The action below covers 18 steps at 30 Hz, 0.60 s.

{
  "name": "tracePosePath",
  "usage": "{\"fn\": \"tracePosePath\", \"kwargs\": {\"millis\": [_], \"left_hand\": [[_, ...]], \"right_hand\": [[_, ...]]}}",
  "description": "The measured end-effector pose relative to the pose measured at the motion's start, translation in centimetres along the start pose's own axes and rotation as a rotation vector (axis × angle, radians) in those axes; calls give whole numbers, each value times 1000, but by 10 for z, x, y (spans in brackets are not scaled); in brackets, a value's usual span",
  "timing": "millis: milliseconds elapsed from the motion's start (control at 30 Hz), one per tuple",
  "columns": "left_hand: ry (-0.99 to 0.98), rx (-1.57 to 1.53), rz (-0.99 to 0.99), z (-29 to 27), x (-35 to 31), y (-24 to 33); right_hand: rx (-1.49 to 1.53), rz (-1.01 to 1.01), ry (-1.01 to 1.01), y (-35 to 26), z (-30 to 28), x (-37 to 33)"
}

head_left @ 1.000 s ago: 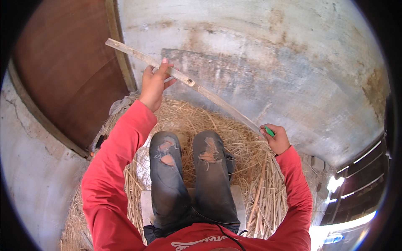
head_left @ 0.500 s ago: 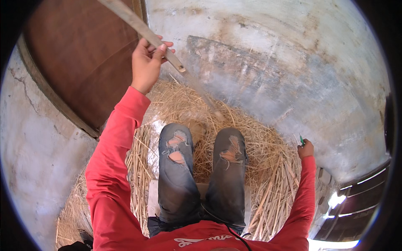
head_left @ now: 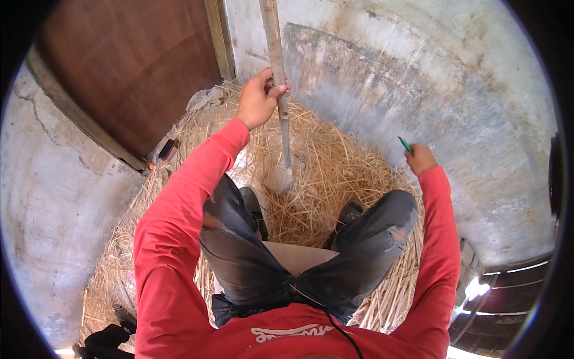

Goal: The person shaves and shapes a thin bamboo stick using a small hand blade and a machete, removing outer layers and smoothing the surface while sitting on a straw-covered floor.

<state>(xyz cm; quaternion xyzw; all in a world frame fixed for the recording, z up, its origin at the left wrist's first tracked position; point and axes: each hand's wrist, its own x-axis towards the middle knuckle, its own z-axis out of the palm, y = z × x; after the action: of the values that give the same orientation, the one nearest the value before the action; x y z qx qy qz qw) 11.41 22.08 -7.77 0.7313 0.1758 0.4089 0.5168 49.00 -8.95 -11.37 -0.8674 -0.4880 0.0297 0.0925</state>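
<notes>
My left hand (head_left: 263,99) is closed around a long strip of wood or bamboo (head_left: 274,42), thumb and fingers pinching it about midway along its visible length. The strip stands nearly upright, running out of view at the top. Its lower end comes down at a pale round block (head_left: 278,178) among the straw between my knees; I cannot tell whether they touch. Off to the right, my right hand (head_left: 422,159) is closed around a small green tool (head_left: 406,144) with a dark tip pointing up and left. Its exact kind is too small to make out.
Loose straw (head_left: 323,149) covers the floor, with longer stalks (head_left: 388,293) at the right. A weathered wall (head_left: 418,84) curves ahead. At the far left are a brown door panel (head_left: 131,66) and a small dark object (head_left: 168,149). My bent legs (head_left: 251,257) frame the space.
My left hand has moved right and slightly down, swinging the strip from slanted to nearly upright. My right hand has risen and come inward with the green tool. My knees have spread apart.
</notes>
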Motion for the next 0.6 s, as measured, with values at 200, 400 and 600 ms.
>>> {"fn": "tracePosePath", "kwargs": {"millis": [200,400,600], "left_hand": [[6,87,4,-2,-8,-33],[58,128,-19,4,-6,-57],[-117,394,48,37,-2,-37]], "right_hand": [[-225,107,-17,-120,-11,30],[346,-396,-23,-182,40,53],[832,-464,351,-257,33,56]]}}
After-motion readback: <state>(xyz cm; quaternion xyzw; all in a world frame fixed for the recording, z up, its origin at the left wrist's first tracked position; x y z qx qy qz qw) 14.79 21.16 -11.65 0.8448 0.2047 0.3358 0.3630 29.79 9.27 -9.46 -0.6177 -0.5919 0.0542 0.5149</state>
